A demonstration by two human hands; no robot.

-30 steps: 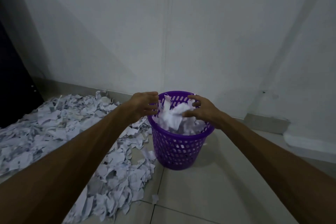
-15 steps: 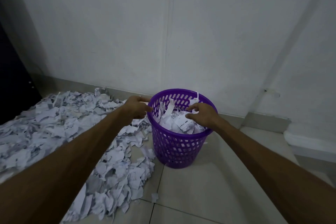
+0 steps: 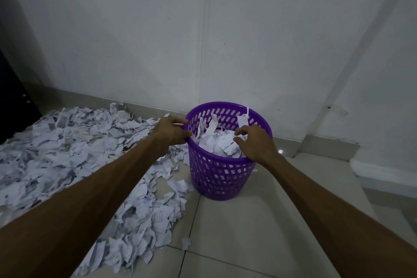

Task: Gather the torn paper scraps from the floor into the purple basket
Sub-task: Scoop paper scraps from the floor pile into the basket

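The purple basket [image 3: 222, 178] stands on the tiled floor near the wall, heaped with white paper scraps [image 3: 220, 144]. A few strips stick up or hang at its far rim. My left hand [image 3: 172, 130] is at the basket's left rim, thumb and curled fingers around the edge. Above the right side of the opening, my right hand [image 3: 252, 142] hovers just over the scraps, its fingers loosely bent and holding nothing I can see. A wide pile of torn paper scraps [image 3: 74, 156] covers the floor to the left of the basket.
The wall [image 3: 203, 40] rises close behind the basket, and a skirting runs along its foot. A dark panel [image 3: 11, 101] stands at the far left. Bare tiles [image 3: 259, 232] lie in front of and to the right of the basket; one lone scrap [image 3: 186, 243] lies there.
The bundle of scraps that both hands held over the basket has dropped in. My left hand moved to the left rim and my right hand sank lower over the opening.
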